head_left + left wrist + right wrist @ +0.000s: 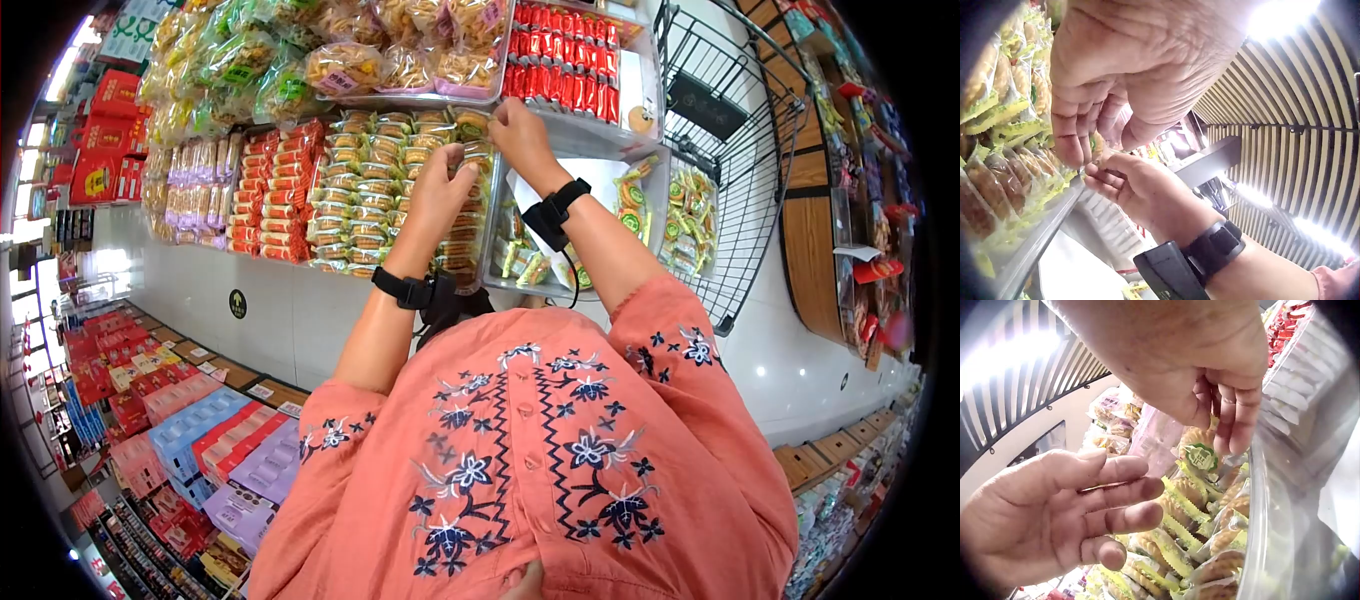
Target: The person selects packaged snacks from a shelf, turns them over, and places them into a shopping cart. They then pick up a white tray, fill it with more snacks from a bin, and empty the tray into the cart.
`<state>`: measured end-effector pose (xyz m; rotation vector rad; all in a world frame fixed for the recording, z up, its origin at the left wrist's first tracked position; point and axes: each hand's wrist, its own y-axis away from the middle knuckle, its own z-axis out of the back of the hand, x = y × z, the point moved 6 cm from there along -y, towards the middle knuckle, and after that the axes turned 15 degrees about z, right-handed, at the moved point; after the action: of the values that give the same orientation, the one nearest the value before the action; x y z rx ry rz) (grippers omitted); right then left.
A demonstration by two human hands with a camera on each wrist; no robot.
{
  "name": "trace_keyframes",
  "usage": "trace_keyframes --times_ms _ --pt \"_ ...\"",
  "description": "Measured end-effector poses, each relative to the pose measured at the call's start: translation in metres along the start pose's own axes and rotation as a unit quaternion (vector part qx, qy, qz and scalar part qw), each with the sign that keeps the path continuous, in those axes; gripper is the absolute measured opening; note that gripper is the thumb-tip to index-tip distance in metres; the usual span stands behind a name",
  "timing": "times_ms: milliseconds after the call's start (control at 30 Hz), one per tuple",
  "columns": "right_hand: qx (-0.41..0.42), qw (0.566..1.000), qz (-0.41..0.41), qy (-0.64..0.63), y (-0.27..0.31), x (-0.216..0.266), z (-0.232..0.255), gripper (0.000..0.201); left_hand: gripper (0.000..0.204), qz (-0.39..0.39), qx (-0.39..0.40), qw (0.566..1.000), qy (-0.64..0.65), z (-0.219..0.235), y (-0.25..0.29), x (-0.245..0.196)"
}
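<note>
My right hand (pixel 523 145) is at the far corner of the pastry rows, fingers curled, pinching the edge of a wrapped pastry (pixel 1199 456) with a green round label. That pastry stands at the end of a row of wrapped pastries (pixel 1166 547) with yellow-green wrapper edges. My left hand (pixel 440 190) hovers over the same rows, just left of the right hand. In the right wrist view, the left hand (pixel 1066 512) has its palm showing and fingers loosely extended, holding nothing.
Right of the rows, a clear bin (pixel 488 262) contains a white sheet (pixel 580 180) and some packets. Red packets (pixel 565 60) fill a bin behind it. A black wire shopping cart (pixel 745 190) stands at the right. Bagged snacks (pixel 400 50) are piled at the back.
</note>
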<state>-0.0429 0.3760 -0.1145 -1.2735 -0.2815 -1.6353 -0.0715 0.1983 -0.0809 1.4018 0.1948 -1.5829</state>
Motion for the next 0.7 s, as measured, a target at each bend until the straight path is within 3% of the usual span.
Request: trace_keyframes --times_ms 333,433,533,700 --pt "0.007 0.998 0.007 0.059 -0.006 -0.011 -0.016 0.021 0.064 -0.118 -0.056 0.989 -0.075 -0.008 -0.03 -0.012" --pt "0.001 0.997 0.019 0.07 -0.007 -0.015 -0.014 0.018 0.066 -0.085 -0.046 0.992 -0.084 -0.009 -0.039 -0.01" --pt "0.014 0.996 0.026 0.086 -0.008 -0.016 -0.013 0.016 0.063 -0.125 -0.081 0.978 -0.147 -0.009 -0.05 -0.01" --pt "0.035 0.995 0.019 0.092 -0.006 -0.017 -0.011 0.016 0.057 -0.102 -0.082 0.952 -0.277 -0.019 -0.058 -0.013"
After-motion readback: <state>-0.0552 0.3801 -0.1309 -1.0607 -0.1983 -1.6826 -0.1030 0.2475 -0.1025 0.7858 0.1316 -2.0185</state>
